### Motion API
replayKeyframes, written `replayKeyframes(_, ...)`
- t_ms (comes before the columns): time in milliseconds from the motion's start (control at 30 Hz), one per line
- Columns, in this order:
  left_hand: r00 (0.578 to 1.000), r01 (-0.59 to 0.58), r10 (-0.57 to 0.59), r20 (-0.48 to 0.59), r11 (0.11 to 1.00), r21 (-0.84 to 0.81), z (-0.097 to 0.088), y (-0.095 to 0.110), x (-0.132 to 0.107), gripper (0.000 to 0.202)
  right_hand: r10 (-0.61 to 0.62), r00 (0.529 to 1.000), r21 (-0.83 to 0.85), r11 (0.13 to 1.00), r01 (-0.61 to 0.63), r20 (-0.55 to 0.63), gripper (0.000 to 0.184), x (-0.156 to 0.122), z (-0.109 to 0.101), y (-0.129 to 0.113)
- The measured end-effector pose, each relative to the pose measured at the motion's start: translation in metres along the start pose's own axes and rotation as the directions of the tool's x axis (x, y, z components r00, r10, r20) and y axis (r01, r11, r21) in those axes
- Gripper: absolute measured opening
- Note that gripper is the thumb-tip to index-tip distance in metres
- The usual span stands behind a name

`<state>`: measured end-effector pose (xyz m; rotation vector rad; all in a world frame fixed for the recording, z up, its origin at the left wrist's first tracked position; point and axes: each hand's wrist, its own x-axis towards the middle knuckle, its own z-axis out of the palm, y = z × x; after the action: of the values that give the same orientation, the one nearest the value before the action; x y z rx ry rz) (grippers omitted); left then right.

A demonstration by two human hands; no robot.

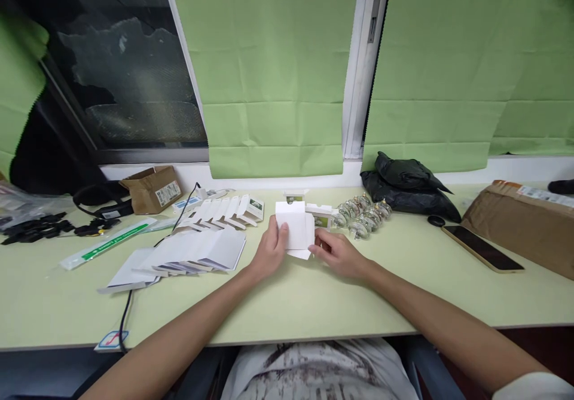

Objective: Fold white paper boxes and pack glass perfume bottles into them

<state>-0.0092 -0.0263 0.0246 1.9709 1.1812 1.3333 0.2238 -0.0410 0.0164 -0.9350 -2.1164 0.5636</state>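
Observation:
Above the middle of the table, a small white cardboard box [292,226] is partly folded, with flaps sticking out at its top, right side and bottom. My left hand [270,247] grips its left edge, thumb across the front. The curled fingers of my right hand [339,255] pinch at the lower right flap. Just behind, small white boxes with a green picture [321,217] stand partly hidden by the held one. Rows of shiny clear-and-silver ornaments [361,216] lie to their right. Flat white cartons [191,250] are fanned out left of my left hand.
Several folded white boxes [224,211] stand in a row behind the flat cartons. Farther left are an open brown box [155,191], a green-and-white strip packet [110,244] and a black cable [127,313]. Black bags [408,188], a phone [482,249] and a large brown carton [522,226] occupy the right.

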Motion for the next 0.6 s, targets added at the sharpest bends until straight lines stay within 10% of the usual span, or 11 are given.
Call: replayKeyframes(600,0.991,0.110,-0.082,0.102,0.943,-0.314,0.0065,-0.0031,0.0001,0.051,0.052,0.948,0.095,0.995,-0.023,-0.314,0.045,0.0018,0.0058,0.0092)
